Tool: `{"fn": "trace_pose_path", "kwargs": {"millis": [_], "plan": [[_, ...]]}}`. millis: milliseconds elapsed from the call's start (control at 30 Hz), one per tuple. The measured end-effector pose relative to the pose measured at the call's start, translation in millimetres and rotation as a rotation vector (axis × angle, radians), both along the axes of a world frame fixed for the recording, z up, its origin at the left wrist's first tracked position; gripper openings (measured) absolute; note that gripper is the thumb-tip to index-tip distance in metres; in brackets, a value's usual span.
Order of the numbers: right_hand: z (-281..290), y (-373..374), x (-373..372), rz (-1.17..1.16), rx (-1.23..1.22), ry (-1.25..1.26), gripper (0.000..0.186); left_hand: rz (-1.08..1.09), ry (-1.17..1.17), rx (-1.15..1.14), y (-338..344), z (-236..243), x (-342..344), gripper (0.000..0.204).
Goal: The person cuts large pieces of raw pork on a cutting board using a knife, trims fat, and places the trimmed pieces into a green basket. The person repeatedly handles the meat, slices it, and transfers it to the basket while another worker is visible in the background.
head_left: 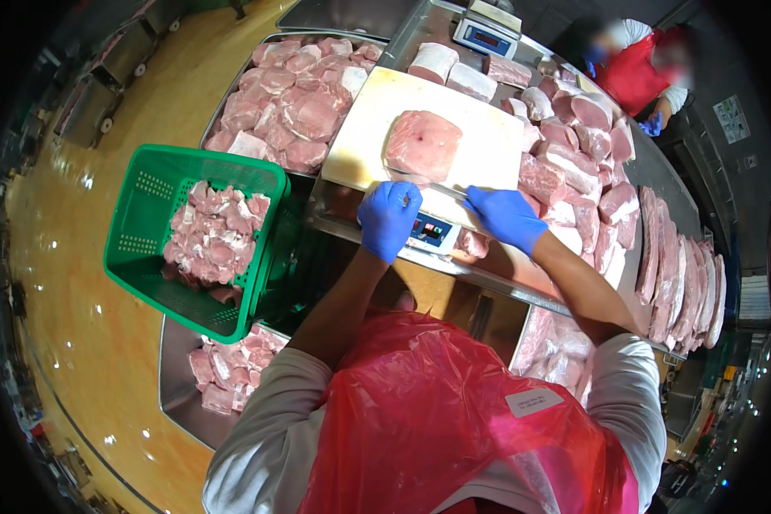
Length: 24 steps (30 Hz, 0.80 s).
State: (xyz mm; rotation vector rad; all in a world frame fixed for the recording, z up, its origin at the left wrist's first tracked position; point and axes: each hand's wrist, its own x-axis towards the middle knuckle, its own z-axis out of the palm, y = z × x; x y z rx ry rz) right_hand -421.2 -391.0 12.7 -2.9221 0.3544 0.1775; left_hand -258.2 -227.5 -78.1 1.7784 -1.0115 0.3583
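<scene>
Apparently handling meat slab (423,144) by near edge of white board (355,146), with left hand (389,220) curled tight, right hand (507,218) half-curled; cannot tell any hold. Next: likely steady it.

On my feed the board (488,137) glows brightly; left of it, glints dot the floor (68,257); beyond it, rightward, a person (630,86) is partly blurred; far around it, edges curve into black.
</scene>
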Motion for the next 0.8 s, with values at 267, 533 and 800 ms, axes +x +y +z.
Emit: {"fn": "trace_pose_path", "kwargs": {"millis": [267,533,800], "plan": [[4.2,-38.2,-86.2,-0.085,-0.099,0.108,0.024,-0.086,0.111,0.026,14.4,37.5,-9.2,0.018],[-6.3,18.1,-5.2,-0.129,0.091,-0.209,0.023,0.005,0.335,-0.213,-9.3,5.0,-0.6,0.010],[-18.9,21.6,53.8,-0.212,0.162,0.099,0.032,0.070,0.602,-0.157,0.1,5.0,-9.4,0.016]]}}
